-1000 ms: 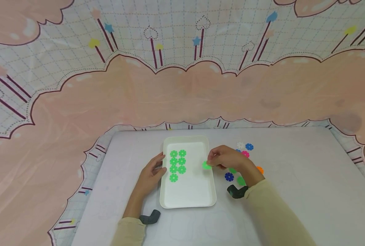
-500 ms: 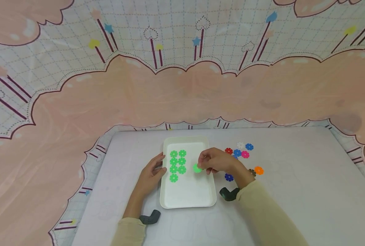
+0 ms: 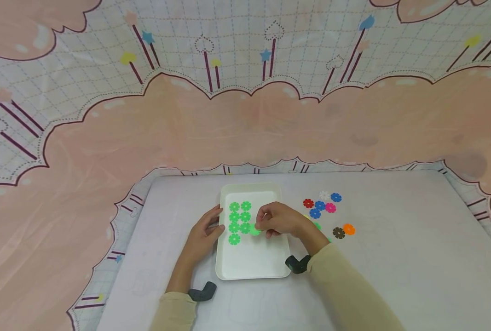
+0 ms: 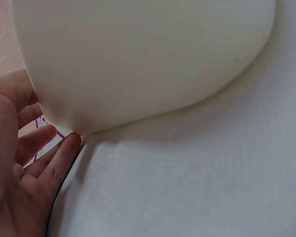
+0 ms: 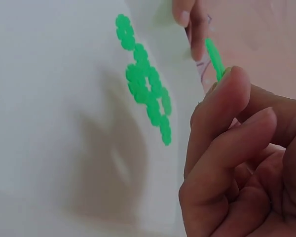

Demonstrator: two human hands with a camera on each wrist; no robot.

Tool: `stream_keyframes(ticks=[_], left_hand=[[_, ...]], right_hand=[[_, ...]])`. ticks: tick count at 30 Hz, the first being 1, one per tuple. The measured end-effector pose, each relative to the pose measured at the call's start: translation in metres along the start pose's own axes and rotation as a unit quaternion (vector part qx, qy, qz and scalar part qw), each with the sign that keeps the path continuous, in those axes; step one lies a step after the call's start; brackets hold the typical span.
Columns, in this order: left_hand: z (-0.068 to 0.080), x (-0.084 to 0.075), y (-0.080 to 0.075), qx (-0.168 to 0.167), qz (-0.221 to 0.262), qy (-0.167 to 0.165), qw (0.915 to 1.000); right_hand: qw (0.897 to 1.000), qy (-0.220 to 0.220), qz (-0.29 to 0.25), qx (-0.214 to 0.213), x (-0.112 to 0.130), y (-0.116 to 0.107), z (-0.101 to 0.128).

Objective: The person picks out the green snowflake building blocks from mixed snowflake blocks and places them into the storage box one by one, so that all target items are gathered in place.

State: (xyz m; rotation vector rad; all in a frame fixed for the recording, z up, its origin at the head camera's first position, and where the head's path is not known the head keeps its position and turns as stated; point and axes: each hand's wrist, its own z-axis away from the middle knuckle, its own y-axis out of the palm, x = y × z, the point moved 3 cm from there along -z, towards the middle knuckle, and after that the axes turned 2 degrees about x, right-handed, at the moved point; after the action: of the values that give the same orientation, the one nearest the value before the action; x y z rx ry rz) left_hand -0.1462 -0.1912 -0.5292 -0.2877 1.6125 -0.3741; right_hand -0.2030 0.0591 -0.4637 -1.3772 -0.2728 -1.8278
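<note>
A white rectangular tray (image 3: 253,264) lies on the table with several green flower-shaped plastic discs (image 3: 234,217) in two columns on its left half. Over the tray, my right hand (image 3: 280,219) pinches another green flower-shaped disc (image 3: 254,230) between thumb and index finger. From the right wrist, this disc (image 5: 215,58) shows nearly edge-on, raised above the tray floor. My left hand (image 3: 204,233) rests its fingertips against the tray's left rim. In the left wrist view, the left hand's fingers (image 4: 64,158) touch the tray's outer wall (image 4: 138,64).
Right of the tray lie loose discs: a red disc (image 3: 308,203), a pink disc (image 3: 330,208), several blue ones, a white disc (image 3: 324,196), a brown disc (image 3: 338,233) and an orange disc (image 3: 349,229). My right forearm partly covers some green ones.
My right hand has moved left with the green disc, from the tray's right rim to beside the laid-out discs. The left hand stays at the left rim.
</note>
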Motion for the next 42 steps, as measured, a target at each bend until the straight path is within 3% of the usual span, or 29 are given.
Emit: stream_keyframes(ticks=[15,23,42], left_hand=[[-0.001,0.002,0.0,0.0,0.014,0.002,0.9999],[0.008,-0.029,-0.001,0.0,0.012,-0.01,0.9999],[0.008,-0.031,-0.001,0.001,0.019,-0.011,0.9998]], right_hand=[[0.999,0.001,0.034,-0.03,0.002,0.023,-0.014],[0.997,0.014,0.064,-0.047,0.002,0.032,-0.019],[0.988,0.033,0.123,-0.083,-0.003,0.035,-0.027]])
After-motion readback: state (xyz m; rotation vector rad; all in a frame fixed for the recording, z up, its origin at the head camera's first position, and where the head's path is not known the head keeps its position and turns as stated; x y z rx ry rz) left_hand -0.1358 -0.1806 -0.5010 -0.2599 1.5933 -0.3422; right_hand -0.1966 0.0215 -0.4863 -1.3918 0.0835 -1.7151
